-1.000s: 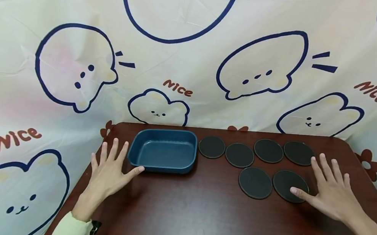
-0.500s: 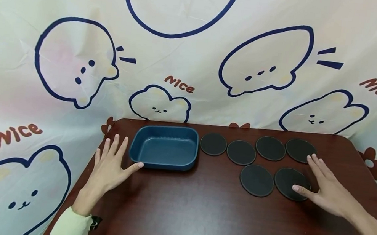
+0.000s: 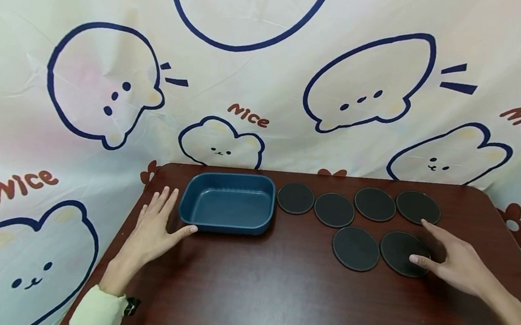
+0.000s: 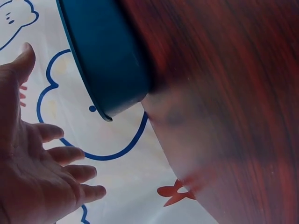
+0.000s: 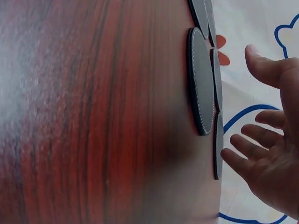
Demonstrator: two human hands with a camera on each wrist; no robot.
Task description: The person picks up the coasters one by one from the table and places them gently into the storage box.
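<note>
A dark blue rectangular tray (image 3: 227, 229) with raised walls stands at the back left of the table. My left hand (image 3: 150, 235) is beside its left end, fingers extended and thumb near the front left corner, holding nothing. Over on the right, my right hand (image 3: 459, 265) hovers above a round dark coaster (image 3: 399, 251), its thumb overlapping that coaster in the head view. In the right wrist view the palm and fingers (image 5: 261, 137) are bare, raised off the tabletop. A second front coaster (image 3: 355, 249) lies just left of the first; stitching shows along a coaster's edge (image 5: 203, 81).
Several more dark coasters lie in a back row, from one beside the tray (image 3: 296, 198) to one at the far right (image 3: 418, 206). The brown wood-grain table (image 3: 284, 302) meets a patterned cloth backdrop (image 3: 287, 91) behind. Each wrist wears a black strap (image 3: 132, 307).
My right hand's spread fingers have drawn together above the front right coaster. The left hand's fingers have come closer together too. The head view has tilted slightly; tray and coasters keep their places.
</note>
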